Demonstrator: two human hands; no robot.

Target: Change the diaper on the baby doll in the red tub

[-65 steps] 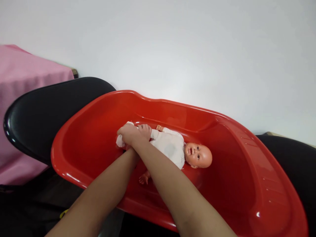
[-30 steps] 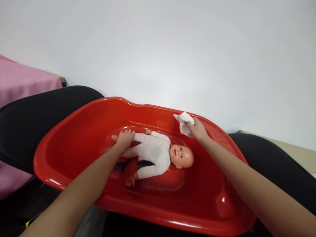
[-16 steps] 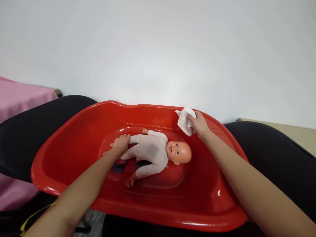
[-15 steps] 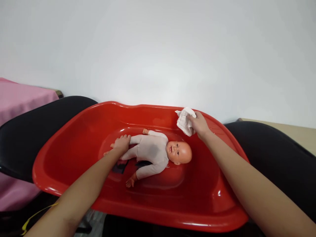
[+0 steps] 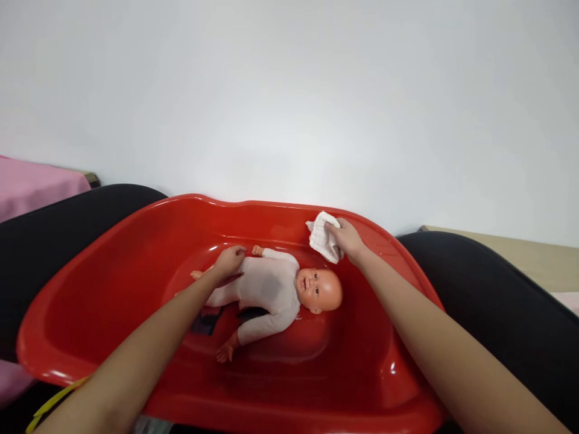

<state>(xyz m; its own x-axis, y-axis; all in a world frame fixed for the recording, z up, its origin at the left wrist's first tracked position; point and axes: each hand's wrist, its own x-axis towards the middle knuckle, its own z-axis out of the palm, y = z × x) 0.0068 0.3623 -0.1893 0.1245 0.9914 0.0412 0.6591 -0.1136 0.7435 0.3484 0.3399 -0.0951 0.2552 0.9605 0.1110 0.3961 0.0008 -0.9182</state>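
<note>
Gripped in the right hand (image 5: 347, 240) is a bunched white cloth (image 5: 322, 240), fingers closed around it, held just above the far wall of the red tub (image 5: 113, 265) and beside the head of the doll (image 5: 271, 288). Left hand (image 5: 230, 262) lies flat with loose fingers on the doll's hip and upper legs, pressing rather than grasping. Change noted: two seconds ago both hands and the cloth were bunched together at the doll's feet; since then the right hand has carried the cloth across to the head end, and over the last half second it has dropped slightly toward the face, while the left hand has stayed on the lower body. Judgement: work at the feet appears finished and attention is shifting to the head, with the left hand steadying. Doll lies on its back in the tub floor, head toward the right, in a pale bodysuit, one arm stretched toward the near wall. Count: one tub, one doll, one cloth, two hands. Also present: dark chair backs (image 5: 497, 289) either side of the tub, pink fabric (image 5: 31, 184) at far left, plain white wall (image 5: 289, 90) behind.
</note>
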